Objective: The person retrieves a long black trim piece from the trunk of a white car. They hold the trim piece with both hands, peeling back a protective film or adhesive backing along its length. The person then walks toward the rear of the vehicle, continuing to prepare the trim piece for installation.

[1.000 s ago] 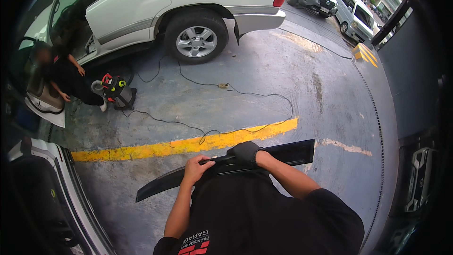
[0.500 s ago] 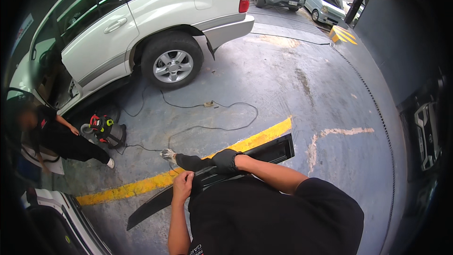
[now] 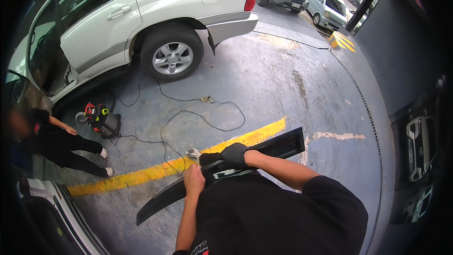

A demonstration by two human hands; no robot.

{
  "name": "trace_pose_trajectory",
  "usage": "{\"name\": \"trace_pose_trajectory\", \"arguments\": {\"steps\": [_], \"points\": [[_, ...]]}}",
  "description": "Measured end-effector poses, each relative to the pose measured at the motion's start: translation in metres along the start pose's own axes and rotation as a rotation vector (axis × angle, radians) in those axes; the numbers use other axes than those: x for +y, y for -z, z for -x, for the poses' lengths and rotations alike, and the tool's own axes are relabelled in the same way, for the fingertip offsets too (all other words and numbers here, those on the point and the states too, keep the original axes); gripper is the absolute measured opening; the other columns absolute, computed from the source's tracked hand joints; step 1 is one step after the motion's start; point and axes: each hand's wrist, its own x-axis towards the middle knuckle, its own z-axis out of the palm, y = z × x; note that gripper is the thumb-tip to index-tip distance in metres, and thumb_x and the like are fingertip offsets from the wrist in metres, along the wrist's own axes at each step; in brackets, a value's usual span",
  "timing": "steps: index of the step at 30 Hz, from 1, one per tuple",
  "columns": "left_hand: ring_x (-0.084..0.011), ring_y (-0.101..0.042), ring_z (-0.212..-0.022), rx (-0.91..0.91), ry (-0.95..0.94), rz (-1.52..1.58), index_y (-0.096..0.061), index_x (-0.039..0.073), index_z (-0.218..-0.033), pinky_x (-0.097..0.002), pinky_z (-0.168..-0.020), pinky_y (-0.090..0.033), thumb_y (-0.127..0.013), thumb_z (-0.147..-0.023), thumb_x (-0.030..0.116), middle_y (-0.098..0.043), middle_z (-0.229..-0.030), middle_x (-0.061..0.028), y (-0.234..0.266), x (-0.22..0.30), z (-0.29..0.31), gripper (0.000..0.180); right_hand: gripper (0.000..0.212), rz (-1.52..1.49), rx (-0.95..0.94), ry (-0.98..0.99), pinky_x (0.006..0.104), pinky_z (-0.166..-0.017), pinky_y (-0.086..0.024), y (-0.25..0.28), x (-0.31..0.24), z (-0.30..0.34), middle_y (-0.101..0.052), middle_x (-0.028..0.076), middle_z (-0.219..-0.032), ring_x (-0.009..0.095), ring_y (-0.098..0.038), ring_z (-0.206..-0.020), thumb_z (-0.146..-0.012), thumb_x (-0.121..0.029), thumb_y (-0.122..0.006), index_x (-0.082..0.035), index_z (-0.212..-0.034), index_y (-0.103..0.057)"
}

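A long, curved, glossy black car trim panel (image 3: 278,147) lies slantwise across the front of my body, its right end higher in view. My left hand (image 3: 194,179), bare, is closed at the panel's edge left of the middle. My right hand (image 3: 235,156), in a black glove, wraps over the panel's far edge near the middle. Bright reflections show on the panel between my hands and my shirt. Beyond the panel, my shoe (image 3: 193,153) shows on the yellow floor line.
A white car (image 3: 170,9) stands ahead, a rear wheel (image 3: 172,57) facing me. A wet-dry vacuum (image 3: 101,120) and a person in black (image 3: 71,146) are at left. A loose cable (image 3: 177,113) crosses the floor. Another white vehicle (image 3: 56,203) is at lower left.
The panel has tilted, so more of its broad glossy face shows. Both hands have shifted slightly right with it. At left, the person's legs have moved and both shoes show.
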Motion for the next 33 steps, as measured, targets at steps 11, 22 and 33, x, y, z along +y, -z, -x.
{"name": "trace_pose_trajectory", "arguments": {"steps": [11, 22, 33], "points": [[-0.0284, -0.066, -0.098, -0.007, 0.131, 0.421, -0.071, 0.005, -0.112, -0.0415, -0.088, -0.046, -0.062, -0.098, 0.030, -0.072, -0.100, -0.0110, -0.013, -0.020, 0.007, 0.030, 0.043, -0.008, 0.020, -0.007, 0.0453, -0.089, -0.053, -0.019, 0.044, -0.011, -0.072, 0.016, -0.110, 0.035, -0.068, -0.103, -0.088, -0.048, -0.060, -0.014, -0.111, -0.073], [-0.0282, -0.068, -0.080, 0.045, 0.319, 0.436, -0.073, 0.004, -0.099, -0.0358, -0.073, -0.049, -0.073, -0.089, 0.029, -0.070, -0.085, -0.0126, -0.049, 0.069, 0.025, 0.028, 0.036, 0.047, -0.036, 0.110, 0.0460, -0.087, -0.051, -0.020, 0.096, 0.025, -0.072, 0.016, -0.104, 0.035, -0.068, -0.100, -0.092, -0.042, -0.058, -0.012, -0.107, -0.072], [-0.0407, -0.065, -0.080, 0.579, 0.582, -0.378, -0.067, 0.005, -0.086, -0.0514, -0.069, -0.050, -0.063, -0.094, 0.022, -0.067, -0.090, -0.0163, -0.081, 0.074, 0.143, 0.019, 0.038, 0.110, -0.120, 0.171, 0.0465, -0.088, -0.051, -0.050, 0.152, 0.090, -0.072, 0.018, -0.103, 0.036, -0.068, -0.099, -0.093, -0.043, -0.059, -0.012, -0.111, -0.072]]}}
